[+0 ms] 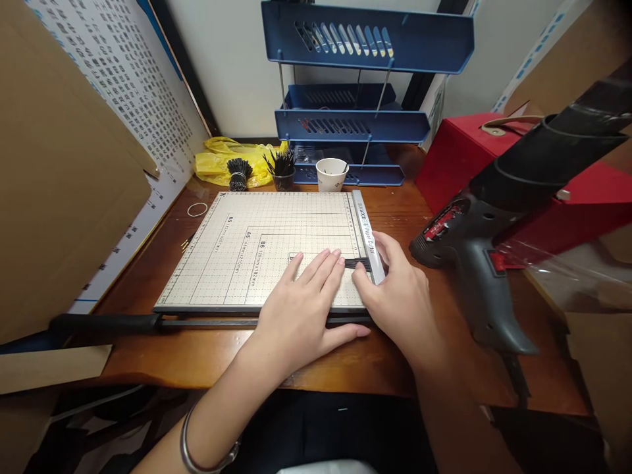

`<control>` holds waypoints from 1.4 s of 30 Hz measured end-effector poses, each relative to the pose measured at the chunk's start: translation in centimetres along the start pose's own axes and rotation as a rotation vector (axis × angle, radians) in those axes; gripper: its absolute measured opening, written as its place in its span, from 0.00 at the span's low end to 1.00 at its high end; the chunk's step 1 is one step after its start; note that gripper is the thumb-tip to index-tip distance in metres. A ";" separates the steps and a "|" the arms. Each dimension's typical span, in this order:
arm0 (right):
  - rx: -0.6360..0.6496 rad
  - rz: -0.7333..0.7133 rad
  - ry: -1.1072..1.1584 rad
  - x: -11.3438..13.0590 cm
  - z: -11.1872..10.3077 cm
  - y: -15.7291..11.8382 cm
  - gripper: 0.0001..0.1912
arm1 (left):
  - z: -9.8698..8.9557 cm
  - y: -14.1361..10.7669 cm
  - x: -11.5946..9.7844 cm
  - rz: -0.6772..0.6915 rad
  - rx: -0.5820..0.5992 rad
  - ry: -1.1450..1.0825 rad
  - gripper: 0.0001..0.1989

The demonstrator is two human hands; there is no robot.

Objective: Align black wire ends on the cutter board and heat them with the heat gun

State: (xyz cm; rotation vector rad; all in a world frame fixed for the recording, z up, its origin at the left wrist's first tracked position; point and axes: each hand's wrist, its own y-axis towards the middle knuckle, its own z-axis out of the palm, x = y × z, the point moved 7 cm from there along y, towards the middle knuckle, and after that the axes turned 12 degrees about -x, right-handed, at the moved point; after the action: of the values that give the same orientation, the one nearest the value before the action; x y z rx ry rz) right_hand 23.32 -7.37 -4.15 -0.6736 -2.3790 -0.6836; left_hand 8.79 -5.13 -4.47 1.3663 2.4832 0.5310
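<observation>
A paper cutter (212, 263) with a cream grid board lies on the wooden table. Its long black-handled arm (113, 323) runs along the near edge. Several thin black strands (356, 263) lie on the board beside the metal strip (368, 237) at its right edge. My left hand (306, 309) rests flat on the board with fingers spread, its fingertips at the left end of the strands. My right hand (397, 289) curls around the metal strip, thumb on the right end of the strands and fingers on the strip's outer side.
Behind the board stand a tied black bundle (239, 174), a cup of black strands (283, 176) and a white paper cup (332, 175). Blue shelves (350, 125) rise at the back. A heat gun (488, 263) and red box (464, 158) are on the right.
</observation>
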 end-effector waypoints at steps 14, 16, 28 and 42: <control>0.010 -0.019 -0.044 0.0 0.3 -0.1 0.26 | 0.2 -0.1 0.0 0.005 0.008 0.009 0.48; 0.021 -0.012 -0.037 0.1 0.3 -0.1 0.26 | 0.1 0.0 0.0 0.004 0.008 0.011 0.48; 0.058 0.018 -0.040 0.4 0.4 -0.1 0.26 | 0.1 0.0 0.0 0.007 0.018 0.000 0.47; 0.072 0.031 -0.105 0.5 0.5 -0.3 0.26 | 0.1 0.0 0.0 0.000 0.023 -0.012 0.48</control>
State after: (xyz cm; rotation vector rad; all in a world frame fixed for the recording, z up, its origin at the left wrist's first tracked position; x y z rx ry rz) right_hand 22.60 -7.14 -4.26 -0.7304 -2.4710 -0.5587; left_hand 8.77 -5.09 -4.58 1.3741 2.4871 0.4935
